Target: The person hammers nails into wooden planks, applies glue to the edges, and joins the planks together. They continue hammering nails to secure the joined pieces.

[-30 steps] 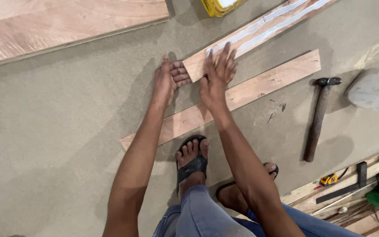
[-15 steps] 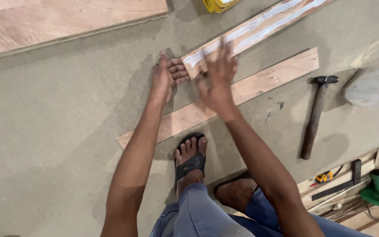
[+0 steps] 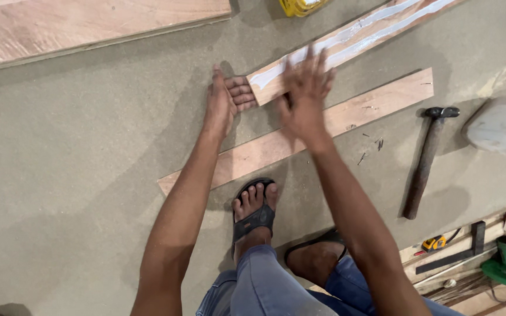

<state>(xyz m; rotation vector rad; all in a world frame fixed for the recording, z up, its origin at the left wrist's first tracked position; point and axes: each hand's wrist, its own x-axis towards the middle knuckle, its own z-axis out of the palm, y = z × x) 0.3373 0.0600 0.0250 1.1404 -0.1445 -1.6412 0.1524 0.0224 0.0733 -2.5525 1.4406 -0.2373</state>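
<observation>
Glue-streaked wood strip (image 3: 346, 50), long axis up-right

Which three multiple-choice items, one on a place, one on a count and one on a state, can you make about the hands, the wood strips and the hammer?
1. Where is the hammer?
A. right of the strips
B. on the big board
C. in a hand

2. How many narrow wood strips lie on the floor?
A. one
B. two
C. four

3. The upper strip is
A. bare
B. smeared white
C. broken

Answers: 1 A, it lies beyond the lower strip; 2 B, two show; 3 B, white streaks run along it, left hand at its end, right hand over it.
</observation>
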